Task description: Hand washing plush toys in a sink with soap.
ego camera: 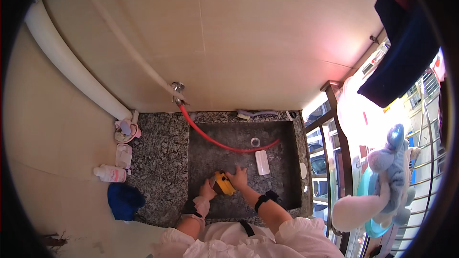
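Note:
Low in a grey stone sink basin, both hands are at a yellow and dark brown object whose kind I cannot tell. My left hand holds it at its left side, fingers against the dark part. My right hand is at its upper right, thumb by its edge and fingers spread; whether it grips is unclear. A white oblong dish or bar lies in the basin to the right of my right hand. Above that, a red hose runs from the metal tap past the round drain.
A purple scrub brush lies on the back ledge. Along the left wall stand a white bottle, a plastic container and a dark blue cloth-like item. Metal railings and hanging plush toys are at the right.

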{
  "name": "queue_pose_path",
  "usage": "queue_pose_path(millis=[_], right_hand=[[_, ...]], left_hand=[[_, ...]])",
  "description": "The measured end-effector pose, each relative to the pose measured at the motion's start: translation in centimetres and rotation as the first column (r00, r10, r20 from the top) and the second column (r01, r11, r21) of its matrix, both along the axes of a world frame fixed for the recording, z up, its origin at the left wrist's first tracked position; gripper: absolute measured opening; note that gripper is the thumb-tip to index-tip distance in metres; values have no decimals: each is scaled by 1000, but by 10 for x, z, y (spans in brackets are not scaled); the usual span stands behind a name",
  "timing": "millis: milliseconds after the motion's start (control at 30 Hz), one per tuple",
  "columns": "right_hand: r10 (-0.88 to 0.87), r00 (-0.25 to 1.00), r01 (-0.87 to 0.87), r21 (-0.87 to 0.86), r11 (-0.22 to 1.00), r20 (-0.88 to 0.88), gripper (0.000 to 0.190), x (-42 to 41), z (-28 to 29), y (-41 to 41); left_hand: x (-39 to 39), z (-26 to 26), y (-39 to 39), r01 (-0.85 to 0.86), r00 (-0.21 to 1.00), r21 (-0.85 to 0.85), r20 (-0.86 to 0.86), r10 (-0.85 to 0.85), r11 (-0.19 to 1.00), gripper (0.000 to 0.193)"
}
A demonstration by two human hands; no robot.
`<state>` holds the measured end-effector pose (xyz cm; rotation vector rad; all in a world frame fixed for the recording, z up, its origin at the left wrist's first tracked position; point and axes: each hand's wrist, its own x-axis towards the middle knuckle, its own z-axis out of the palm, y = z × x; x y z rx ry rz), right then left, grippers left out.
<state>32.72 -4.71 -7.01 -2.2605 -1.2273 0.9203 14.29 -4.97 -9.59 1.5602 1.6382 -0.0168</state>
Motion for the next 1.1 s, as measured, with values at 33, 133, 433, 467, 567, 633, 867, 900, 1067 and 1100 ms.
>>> queue_pose_path(millis=[33, 133, 433, 467, 567, 633, 867, 900, 1067, 1100], right_hand=[[-14, 998, 13, -14, 1000, -62, 71, 9, 6, 4], [-84, 931, 111, 55, 992, -355, 71, 26, 49, 10], [-147, 55, 298, -124, 947, -988, 65, 28, 126, -20], [-144, -103, 342, -171, 924, -984, 59, 28, 129, -17], [-51, -22, 561, -54, 826, -998, 49, 44, 122, -13], [-62, 44, 624, -21, 781, -997, 45, 53, 135, -9], [-93, 68, 919, 26, 392, -993, 45, 110, 220, 26], [-47, 65, 942, 45, 333, -997, 50, 123, 239, 25], [79, 416, 909, 411, -69, -906, 51, 177, 352, 16], [47, 454, 886, 445, -131, -890, 54, 179, 378, 19]], left_hand=[[3, 7, 2, 11, 1000, 3, 1, -11, 1000, 91], [17, 67, 16, -102, 967, -69, 225, 115, 992, 80], [49, 122, 15, -131, 878, 431, 469, -98, 893, 72], [50, 126, 14, -73, 875, 502, 447, -186, 862, 73], [61, 148, 4, 11, 855, 655, 385, -347, 755, 84], [56, 168, -2, 49, 836, 697, 364, -411, 715, 88], [-1, 156, -2, 97, 856, 537, 385, -346, 838, 84], [-14, 145, -1, 70, 869, 488, 399, -294, 870, 81], [-71, 90, -4, -40, 852, 342, 503, -147, 939, 60], [-84, 84, -5, -48, 855, 346, 499, -140, 937, 60]])
